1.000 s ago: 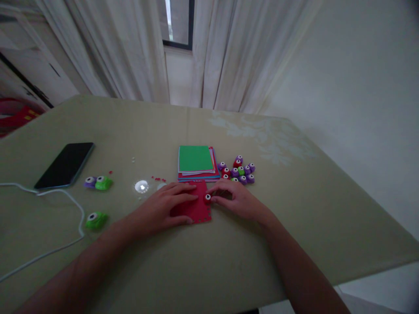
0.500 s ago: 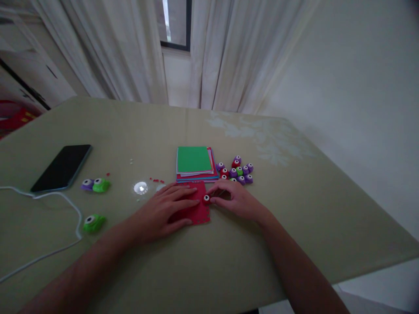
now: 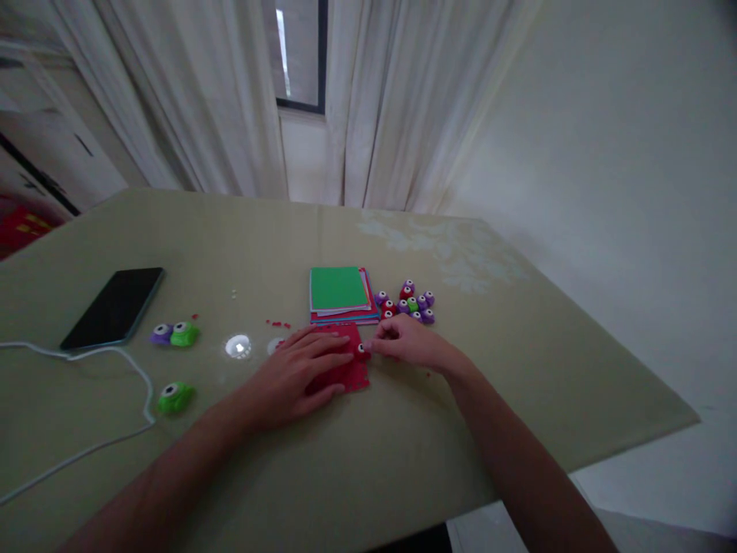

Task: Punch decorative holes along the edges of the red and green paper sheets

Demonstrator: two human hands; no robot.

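Observation:
My left hand point(image 3: 308, 365) lies flat with its fingers spread over a red sheet point(image 3: 352, 374), pressing it to the table. Small notches or holes show along the sheet's edges. At the sheet's right edge sits a small red one-eyed figure point(image 3: 362, 351), pinched at its right side by the thumb and forefinger of my right hand point(image 3: 406, 342). Just beyond that hand is a cluster of similar one-eyed figures point(image 3: 404, 306) in purple, red and green. A stack of coloured sheets, green on top point(image 3: 338, 288), lies behind the red sheet.
Left of my hands lie a purple figure point(image 3: 162, 334), a green figure point(image 3: 184, 333) touching it, and another green figure point(image 3: 176, 398). A black tablet or phone point(image 3: 112, 309) and a white cable point(image 3: 123, 359) are farther left. Tiny red bits point(image 3: 277, 323) are scattered about.
The view has shifted slightly. My right fingers have closed more tightly at the red figure, which stays at the sheet's right edge. My left hand still presses the sheet.

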